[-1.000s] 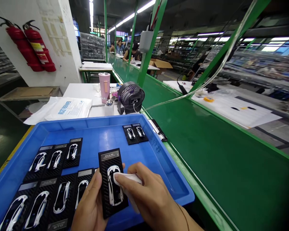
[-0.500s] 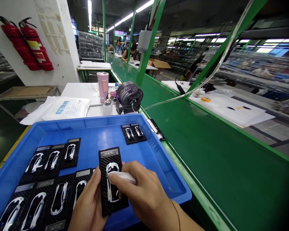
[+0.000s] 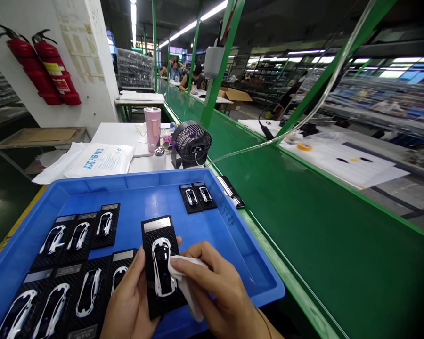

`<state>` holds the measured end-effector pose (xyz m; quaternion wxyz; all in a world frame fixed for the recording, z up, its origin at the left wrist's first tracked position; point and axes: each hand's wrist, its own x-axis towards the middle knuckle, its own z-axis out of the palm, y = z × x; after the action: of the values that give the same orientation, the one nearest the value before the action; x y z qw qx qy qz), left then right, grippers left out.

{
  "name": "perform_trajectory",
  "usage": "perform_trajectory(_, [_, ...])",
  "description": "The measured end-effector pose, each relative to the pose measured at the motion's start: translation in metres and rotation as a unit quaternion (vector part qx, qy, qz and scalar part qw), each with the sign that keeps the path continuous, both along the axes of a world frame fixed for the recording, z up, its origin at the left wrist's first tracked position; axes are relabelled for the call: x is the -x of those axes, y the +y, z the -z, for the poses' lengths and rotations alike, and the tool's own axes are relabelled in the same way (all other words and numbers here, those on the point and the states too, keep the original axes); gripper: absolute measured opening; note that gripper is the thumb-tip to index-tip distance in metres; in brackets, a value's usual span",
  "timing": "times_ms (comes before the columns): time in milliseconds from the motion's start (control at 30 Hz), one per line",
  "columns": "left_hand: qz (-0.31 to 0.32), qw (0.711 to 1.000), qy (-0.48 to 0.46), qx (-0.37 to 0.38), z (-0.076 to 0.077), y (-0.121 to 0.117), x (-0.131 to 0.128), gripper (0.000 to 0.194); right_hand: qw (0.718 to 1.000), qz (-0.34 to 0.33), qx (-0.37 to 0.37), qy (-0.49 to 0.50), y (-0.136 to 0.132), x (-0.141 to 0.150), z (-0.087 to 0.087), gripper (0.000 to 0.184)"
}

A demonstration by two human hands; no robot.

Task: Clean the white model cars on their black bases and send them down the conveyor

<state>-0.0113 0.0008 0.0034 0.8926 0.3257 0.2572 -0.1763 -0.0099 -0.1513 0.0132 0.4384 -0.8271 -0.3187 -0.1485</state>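
Holding a black carbon-fibre card (image 3: 150, 245) with a white model car (image 3: 161, 268), long axis pointing away from you over the blue tray (image 3: 198, 221), your left hand (image 3: 130, 301) grips its edge while your right hand (image 3: 215, 292) presses a white cloth (image 3: 185, 278) to the car between its fingers (image 3: 194, 256)

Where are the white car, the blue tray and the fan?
White model car (image 3: 161, 266), head view, on its middle.
Blue tray (image 3: 127, 178), head view, on its rim.
Black fan (image 3: 191, 143), head view, on its grille.

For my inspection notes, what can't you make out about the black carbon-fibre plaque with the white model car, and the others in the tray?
In the head view:
- Silver label on the held black carbon-fibre plaque: too small to read.
- White model car: partly covered by the white cloth in the right hand.
- Neighbouring plaque: partly hidden by the left hand.
- Bottom-row plaques: cut off by the bottom edge.
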Motion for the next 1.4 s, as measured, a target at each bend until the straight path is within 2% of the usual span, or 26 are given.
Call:
perform_trajectory(100, [0.01, 0.999, -0.025, -0.028, 0.001, 0.001, 0.001, 0.036, 1.0, -0.007, 0.02, 0.013, 0.002, 0.002, 0.001, 0.041])
perform_trajectory(200, [0.007, 0.999, -0.041, -0.034, -0.002, 0.002, 0.001, 0.039, 0.999, -0.029, 0.003, 0.037, -0.003, 0.003, -0.006, 0.031])
perform_trajectory(367, [-0.036, 0.999, -0.006, 0.007, -0.005, 0.002, 0.003, 0.034, 0.999, 0.024, -0.042, 0.011, -0.007, 0.004, -0.014, 0.034])
perform_trajectory(433, [-0.053, 0.998, 0.013, 0.013, -0.006, 0.001, 0.004, 0.041, 0.999, 0.028, -0.019, -0.02, -0.005, 0.004, -0.011, 0.036])
perform_trajectory(567, [-0.08, 0.995, 0.036, -0.039, -0.009, -0.001, 0.007, 0.051, 0.99, 0.046, 0.077, -0.105, 0.005, 0.004, -0.002, 0.031])
perform_trajectory(700, [-0.072, 0.996, -0.004, -0.051, -0.013, -0.003, 0.007, 0.048, 0.972, 0.077, 0.134, -0.179, 0.011, 0.005, 0.004, 0.03])
perform_trajectory(767, [-0.066, 0.996, -0.029, -0.059, -0.014, -0.003, 0.006, 0.05, 0.972, 0.07, 0.158, -0.159, 0.009, 0.008, 0.003, 0.03])
perform_trajectory(867, [-0.052, 0.996, -0.018, -0.063, -0.014, 0.0, 0.005, 0.053, 0.985, 0.003, 0.164, -0.056, -0.003, 0.009, -0.004, 0.03])
perform_trajectory(933, [-0.035, 0.998, 0.009, -0.055, -0.014, 0.004, 0.006, 0.053, 0.993, -0.023, 0.115, 0.001, -0.013, 0.005, -0.012, 0.031])
perform_trajectory(1000, [0.004, 0.998, 0.04, -0.051, -0.014, 0.006, 0.006, 0.05, 0.998, 0.003, 0.054, 0.012, -0.02, -0.002, -0.02, 0.033])
perform_trajectory(1067, [0.052, 0.996, 0.049, -0.052, -0.014, 0.007, 0.007, 0.045, 0.999, 0.031, 0.041, 0.003, -0.021, -0.008, -0.025, 0.035])
perform_trajectory(1133, [0.085, 0.994, 0.039, -0.053, -0.013, 0.006, 0.007, 0.04, 0.997, 0.017, 0.08, -0.004, -0.015, -0.011, -0.028, 0.036])
perform_trajectory(1200, [0.097, 0.992, 0.032, -0.069, -0.011, 0.006, 0.008, 0.038, 0.989, -0.003, 0.15, -0.018, -0.008, -0.011, -0.028, 0.036])
perform_trajectory(1300, [0.116, 0.987, 0.04, -0.106, -0.007, 0.007, 0.01, 0.046, 0.972, 0.005, 0.234, -0.028, -0.004, -0.009, -0.026, 0.032])
perform_trajectory(1400, [0.165, 0.978, 0.013, -0.124, -0.008, 0.01, 0.009, 0.051, 0.97, -0.005, 0.242, 0.008, -0.015, -0.011, -0.028, 0.032])
